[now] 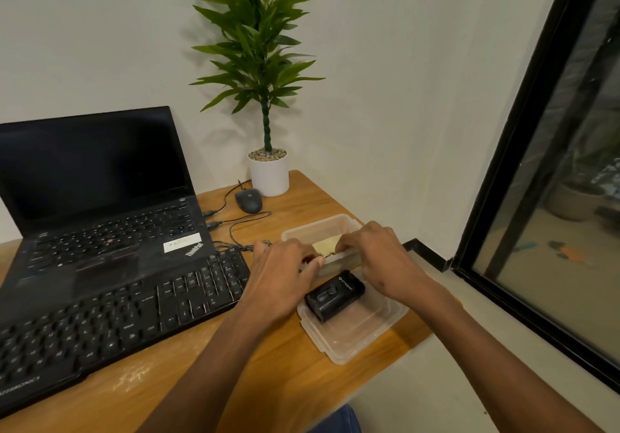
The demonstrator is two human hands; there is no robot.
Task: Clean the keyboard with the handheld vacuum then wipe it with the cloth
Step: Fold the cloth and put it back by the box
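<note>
A black external keyboard (110,315) lies on the wooden desk in front of an open black laptop (100,197). To its right, a small black handheld vacuum (333,295) rests on a clear plastic lid (355,335). Behind it stands a clear plastic box (318,227) with a yellowish cloth (327,244) in it. My left hand (285,271) and my right hand (379,258) both pinch the cloth at the box's front rim.
A white pot with a tall green plant (268,174) stands at the back of the desk, with a black mouse (248,200) and its cables beside it. The desk's right edge (416,342) lies close to a black-framed window (523,197).
</note>
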